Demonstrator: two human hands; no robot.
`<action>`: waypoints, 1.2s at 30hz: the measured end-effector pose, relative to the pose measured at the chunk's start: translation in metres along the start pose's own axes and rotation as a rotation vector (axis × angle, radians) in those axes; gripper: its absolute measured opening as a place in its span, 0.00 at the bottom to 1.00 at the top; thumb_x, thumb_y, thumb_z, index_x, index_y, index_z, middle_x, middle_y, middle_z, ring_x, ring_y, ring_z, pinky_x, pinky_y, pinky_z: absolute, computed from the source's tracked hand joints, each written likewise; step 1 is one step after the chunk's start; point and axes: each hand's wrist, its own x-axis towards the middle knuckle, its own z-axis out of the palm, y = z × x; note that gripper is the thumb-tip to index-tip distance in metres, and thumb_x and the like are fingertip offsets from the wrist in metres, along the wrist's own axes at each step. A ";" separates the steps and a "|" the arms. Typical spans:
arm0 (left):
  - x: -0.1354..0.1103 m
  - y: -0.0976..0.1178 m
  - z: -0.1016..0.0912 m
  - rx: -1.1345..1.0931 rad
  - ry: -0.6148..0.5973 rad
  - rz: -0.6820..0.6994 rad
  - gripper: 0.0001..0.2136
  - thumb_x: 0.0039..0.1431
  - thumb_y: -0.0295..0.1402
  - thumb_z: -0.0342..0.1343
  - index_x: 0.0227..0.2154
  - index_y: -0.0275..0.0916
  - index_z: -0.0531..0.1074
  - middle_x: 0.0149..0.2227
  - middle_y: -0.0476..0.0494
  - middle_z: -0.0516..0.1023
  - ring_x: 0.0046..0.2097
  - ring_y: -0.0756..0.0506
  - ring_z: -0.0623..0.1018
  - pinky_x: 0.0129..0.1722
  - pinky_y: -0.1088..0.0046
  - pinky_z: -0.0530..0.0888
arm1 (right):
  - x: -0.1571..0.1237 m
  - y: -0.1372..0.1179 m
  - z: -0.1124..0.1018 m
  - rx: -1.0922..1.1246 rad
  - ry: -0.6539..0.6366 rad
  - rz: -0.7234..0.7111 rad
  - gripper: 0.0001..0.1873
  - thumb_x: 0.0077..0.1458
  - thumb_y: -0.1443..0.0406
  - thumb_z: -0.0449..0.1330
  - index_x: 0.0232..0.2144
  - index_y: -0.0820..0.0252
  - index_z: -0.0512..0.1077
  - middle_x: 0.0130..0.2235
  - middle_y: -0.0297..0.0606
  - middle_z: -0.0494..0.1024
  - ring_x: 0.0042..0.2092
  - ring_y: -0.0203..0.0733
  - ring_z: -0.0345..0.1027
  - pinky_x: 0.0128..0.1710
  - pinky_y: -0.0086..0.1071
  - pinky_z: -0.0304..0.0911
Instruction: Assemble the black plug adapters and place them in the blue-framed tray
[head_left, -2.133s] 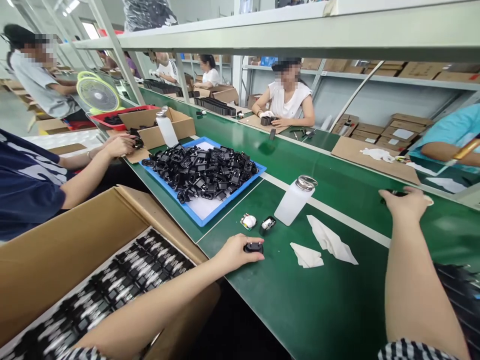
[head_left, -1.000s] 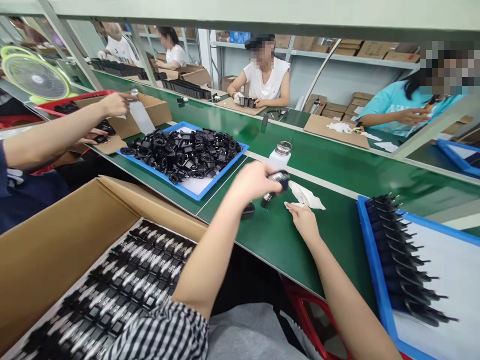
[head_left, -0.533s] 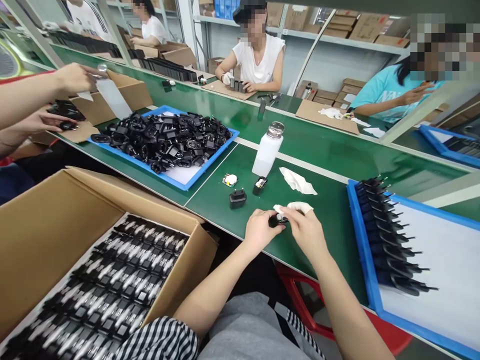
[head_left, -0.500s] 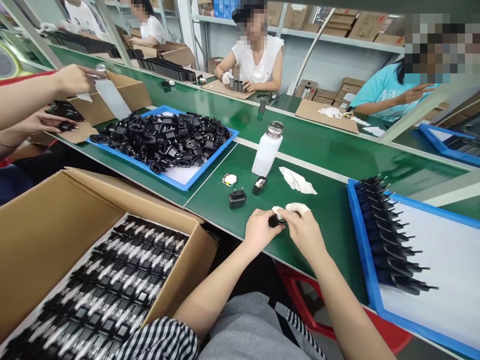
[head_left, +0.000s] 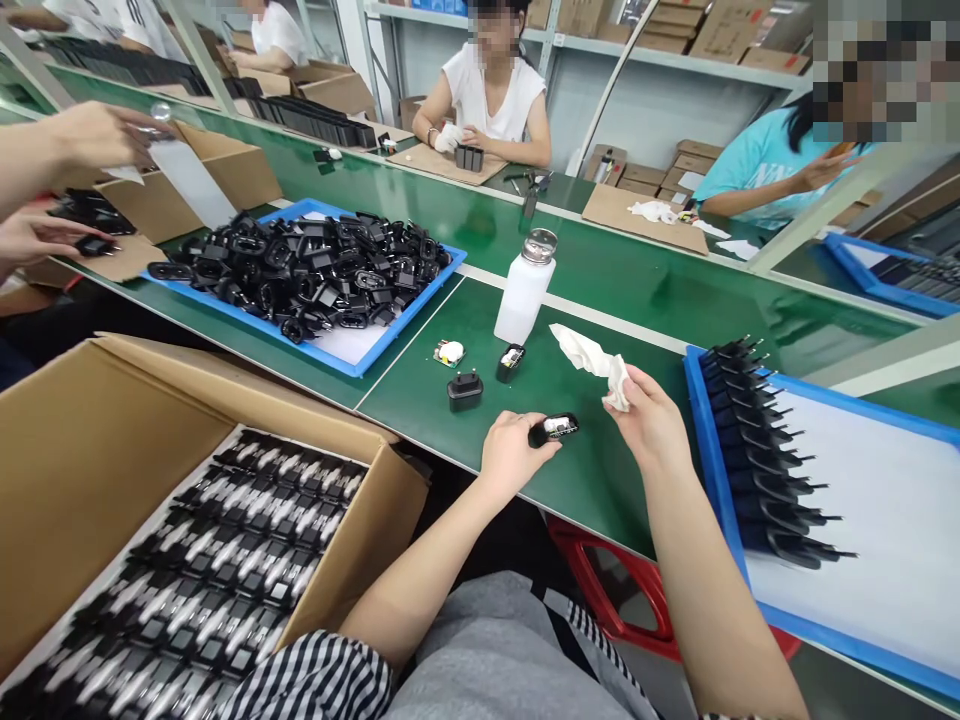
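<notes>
My left hand (head_left: 510,453) grips a small black adapter housing (head_left: 553,428), its open side showing white parts, just above the green bench (head_left: 600,470). My right hand (head_left: 649,418) pinches a crumpled white cloth (head_left: 616,383), lifted a little to the right of the housing. A second white cloth (head_left: 576,349) lies on the bench behind it. A black plug piece (head_left: 465,389), another open black housing (head_left: 511,362) and a small white circuit part (head_left: 449,352) sit left of my hands. A white dispenser bottle (head_left: 524,288) stands behind them.
A blue tray (head_left: 337,350) heaped with black plug parts lies at left, another blue tray (head_left: 862,500) with a row of black pieces at right. A cardboard box (head_left: 112,450) of packed adapters stands at my left. Other people work around the green conveyor; a neighbour's hands hold a bottle at far left.
My hands have come apart: the right hand lifted the white cloth off the housing and moved right, while the left hand keeps the housing. The view tilted slightly down.
</notes>
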 end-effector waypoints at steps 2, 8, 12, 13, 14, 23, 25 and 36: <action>0.001 -0.001 0.001 -0.002 -0.006 0.002 0.13 0.40 0.35 0.54 0.33 0.39 0.68 0.29 0.48 0.70 0.37 0.49 0.67 0.37 0.74 0.65 | 0.011 -0.004 0.006 0.175 -0.048 0.130 0.14 0.32 0.65 0.59 0.28 0.57 0.66 0.27 0.32 0.67 0.24 0.31 0.59 0.26 0.30 0.60; -0.002 0.003 -0.009 0.035 -0.075 -0.005 0.19 0.39 0.33 0.54 0.39 0.39 0.64 0.36 0.48 0.70 0.39 0.48 0.67 0.39 0.74 0.65 | 0.041 -0.006 0.025 -0.316 -0.104 -0.019 0.20 0.41 0.61 0.54 0.39 0.58 0.62 0.44 0.40 0.63 0.44 0.43 0.57 0.42 0.39 0.55; -0.010 0.012 -0.054 0.130 -0.047 -0.058 0.10 0.43 0.33 0.51 0.32 0.41 0.68 0.36 0.50 0.71 0.37 0.49 0.69 0.37 0.75 0.65 | 0.047 0.000 0.039 -0.789 -0.182 -0.195 0.23 0.42 0.66 0.52 0.44 0.64 0.59 0.46 0.45 0.60 0.47 0.45 0.54 0.46 0.40 0.49; -0.011 0.012 -0.068 0.162 -0.005 -0.090 0.07 0.45 0.33 0.49 0.29 0.42 0.69 0.34 0.51 0.71 0.36 0.50 0.69 0.37 0.76 0.65 | 0.046 0.001 0.044 -0.829 -0.273 -0.231 0.23 0.43 0.67 0.52 0.45 0.63 0.58 0.45 0.44 0.61 0.45 0.44 0.57 0.45 0.39 0.52; -0.013 0.011 -0.082 0.200 0.046 -0.132 0.07 0.47 0.34 0.47 0.26 0.42 0.69 0.33 0.51 0.72 0.36 0.50 0.70 0.36 0.76 0.64 | 0.045 0.001 0.049 -0.864 -0.373 -0.260 0.24 0.43 0.67 0.52 0.46 0.60 0.57 0.43 0.42 0.62 0.42 0.42 0.59 0.43 0.38 0.54; 0.022 -0.045 -0.189 0.346 0.223 -0.524 0.11 0.47 0.30 0.48 0.36 0.37 0.66 0.35 0.46 0.72 0.35 0.50 0.70 0.35 0.77 0.65 | 0.051 -0.013 0.092 -1.322 -0.862 -0.435 0.23 0.41 0.72 0.54 0.43 0.54 0.63 0.34 0.38 0.65 0.31 0.39 0.63 0.32 0.32 0.59; 0.042 -0.059 -0.210 0.372 0.283 -0.585 0.12 0.48 0.28 0.46 0.37 0.34 0.65 0.36 0.43 0.71 0.34 0.50 0.70 0.34 0.75 0.66 | 0.050 -0.016 0.096 -1.351 -0.891 -0.471 0.18 0.39 0.71 0.56 0.37 0.55 0.66 0.31 0.37 0.67 0.31 0.40 0.63 0.30 0.31 0.58; 0.077 -0.087 -0.183 0.660 0.276 -0.307 0.13 0.50 0.29 0.47 0.41 0.35 0.61 0.37 0.45 0.69 0.40 0.48 0.67 0.40 0.73 0.63 | 0.025 -0.018 0.071 -1.413 -0.935 -0.316 0.20 0.40 0.68 0.56 0.40 0.58 0.64 0.33 0.39 0.69 0.34 0.44 0.63 0.31 0.32 0.59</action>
